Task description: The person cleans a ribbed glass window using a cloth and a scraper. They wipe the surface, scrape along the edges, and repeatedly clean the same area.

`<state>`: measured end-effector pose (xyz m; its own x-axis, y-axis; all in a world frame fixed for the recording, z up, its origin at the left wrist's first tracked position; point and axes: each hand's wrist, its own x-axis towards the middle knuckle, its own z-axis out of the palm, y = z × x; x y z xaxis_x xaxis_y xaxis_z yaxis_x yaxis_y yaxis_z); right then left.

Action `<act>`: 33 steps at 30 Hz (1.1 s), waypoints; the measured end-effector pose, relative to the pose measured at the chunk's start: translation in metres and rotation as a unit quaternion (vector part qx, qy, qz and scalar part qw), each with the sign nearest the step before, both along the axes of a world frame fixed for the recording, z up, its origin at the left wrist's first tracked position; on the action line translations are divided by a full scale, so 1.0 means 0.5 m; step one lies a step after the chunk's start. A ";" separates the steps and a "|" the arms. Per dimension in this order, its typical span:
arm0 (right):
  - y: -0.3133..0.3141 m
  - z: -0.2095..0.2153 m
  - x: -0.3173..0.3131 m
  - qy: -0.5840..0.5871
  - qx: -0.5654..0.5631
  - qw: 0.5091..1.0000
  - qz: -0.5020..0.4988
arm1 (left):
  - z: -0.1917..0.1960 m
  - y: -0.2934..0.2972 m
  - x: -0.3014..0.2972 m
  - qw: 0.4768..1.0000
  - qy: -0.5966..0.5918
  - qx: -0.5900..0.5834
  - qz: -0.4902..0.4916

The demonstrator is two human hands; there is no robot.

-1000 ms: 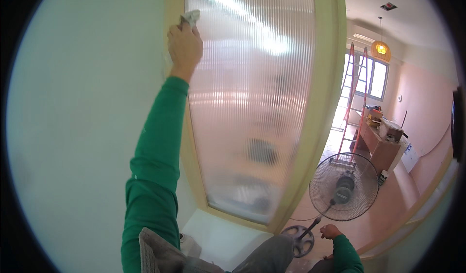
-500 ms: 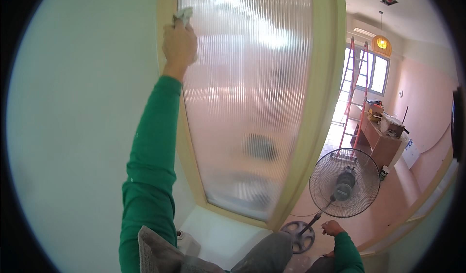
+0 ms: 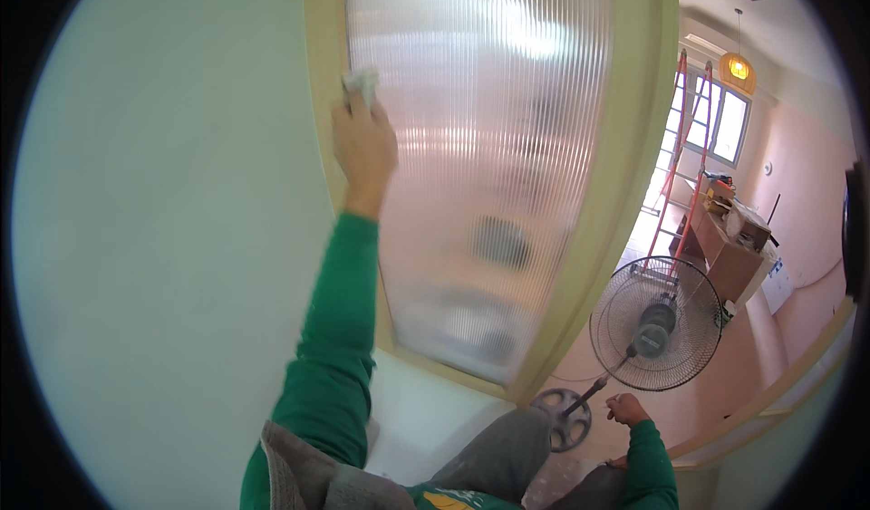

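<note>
In the closed left hand [image 3: 365, 148], upper left of centre, a crumpled whitish cloth-like wad [image 3: 362, 84] just above the knuckles.

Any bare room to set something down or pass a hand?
Set-down: floor between the fan and right sleeve looks bare. Hand pass: ribbed panel, right of the left hand and its cloth, is unobstructed. Crowded: fan base near the right hand; cluttered desk behind.
</note>
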<state>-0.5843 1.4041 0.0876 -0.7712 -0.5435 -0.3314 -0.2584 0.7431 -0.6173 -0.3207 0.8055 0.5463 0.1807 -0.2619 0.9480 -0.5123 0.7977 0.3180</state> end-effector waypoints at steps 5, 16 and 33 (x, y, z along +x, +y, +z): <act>-0.013 0.018 0.021 -0.041 0.044 0.998 -0.002 | -0.363 0.020 0.029 0.993 0.005 0.090 -0.072; 0.068 -0.070 -0.032 0.040 0.031 0.998 -0.023 | 0.286 0.006 0.048 0.999 -0.027 0.042 -0.006; 0.022 0.072 0.083 -0.051 -0.004 0.997 -0.051 | -1.013 0.082 0.222 0.766 -0.278 0.552 -0.177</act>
